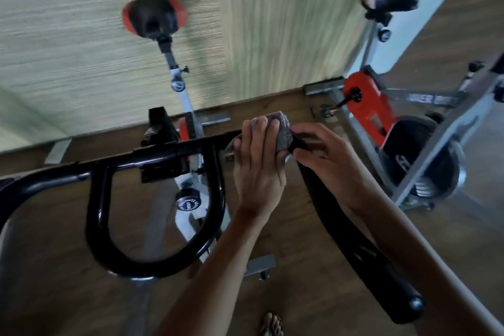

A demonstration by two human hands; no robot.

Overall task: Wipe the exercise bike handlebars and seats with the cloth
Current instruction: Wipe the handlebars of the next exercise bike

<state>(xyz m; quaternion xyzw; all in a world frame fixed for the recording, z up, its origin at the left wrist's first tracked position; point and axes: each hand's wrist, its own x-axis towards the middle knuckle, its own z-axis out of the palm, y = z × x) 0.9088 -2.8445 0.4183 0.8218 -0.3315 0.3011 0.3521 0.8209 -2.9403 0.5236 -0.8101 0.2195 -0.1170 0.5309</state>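
Lettering on the round black knob (pixel 187 203) is unreadable (blurred). My left hand (pixel 259 169) curls over the crumpled grey cloth (pixel 282 131), holding it on the glossy black tubular handlebar (pixel 163 154); my right hand (pixel 324 155) grips the bar just beside it.

left hand (pixel 259 169): bare
right hand (pixel 327 155): bare
left forearm (pixel 218 267): bare up to the frame edge
right forearm (pixel 409 240): bare up to the frame edge
sandal (pixel 271 324): on one foot, brownish woven-look strap, blurry, cropped at the bottom
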